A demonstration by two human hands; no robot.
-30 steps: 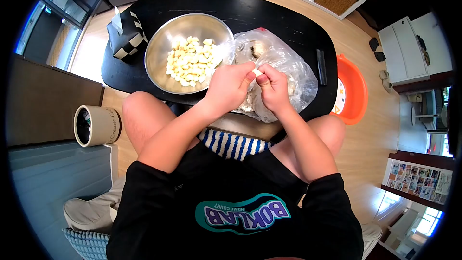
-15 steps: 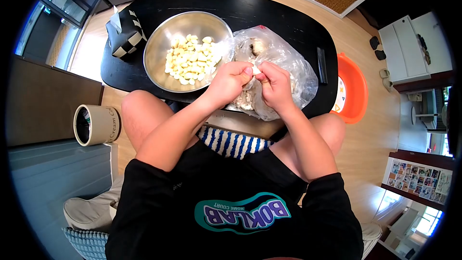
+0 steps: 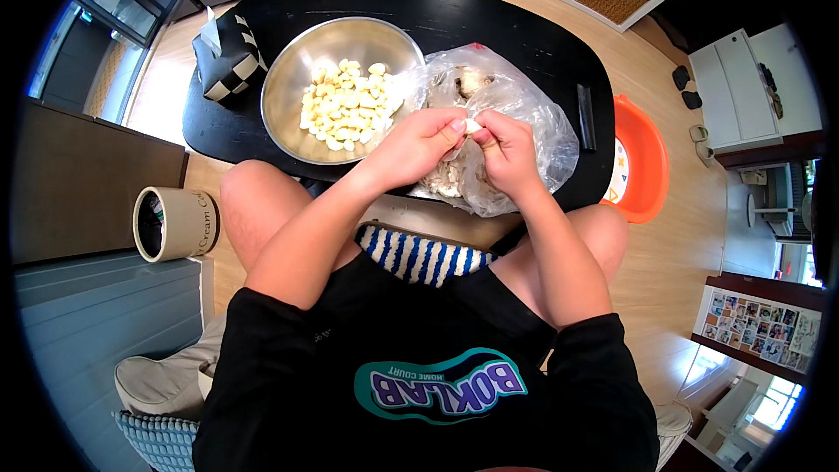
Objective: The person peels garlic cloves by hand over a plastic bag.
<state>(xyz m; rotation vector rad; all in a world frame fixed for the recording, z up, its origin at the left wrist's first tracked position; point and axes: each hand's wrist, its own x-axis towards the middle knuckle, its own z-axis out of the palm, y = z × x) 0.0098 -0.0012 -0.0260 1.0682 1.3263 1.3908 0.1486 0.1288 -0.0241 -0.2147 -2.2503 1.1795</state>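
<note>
My left hand (image 3: 421, 147) and my right hand (image 3: 507, 153) meet above a clear plastic bag (image 3: 542, 127). Between their pinched fingertips is a small pale garlic clove (image 3: 473, 126), gripped from both sides. Inside the bag, a garlic bulb (image 3: 473, 81) shows at the far end and papery garlic skins (image 3: 444, 178) lie at the near end. Left of the bag stands a wide steel bowl (image 3: 284, 92) with many peeled garlic cloves (image 3: 346, 107) in it. My left wrist passes close to the bowl's near right rim.
The black table (image 3: 489, 9) also carries a checkered tissue box (image 3: 229, 57) at left and a dark strip-shaped object (image 3: 585, 118) at right. An orange tub (image 3: 645, 162) is on the floor to the right. A cream bin (image 3: 188, 223) stands at left.
Both hands have shifted very slightly, still pinching the garlic clove, which shows a little more between the fingertips. The bowl and the bag stay in place.
</note>
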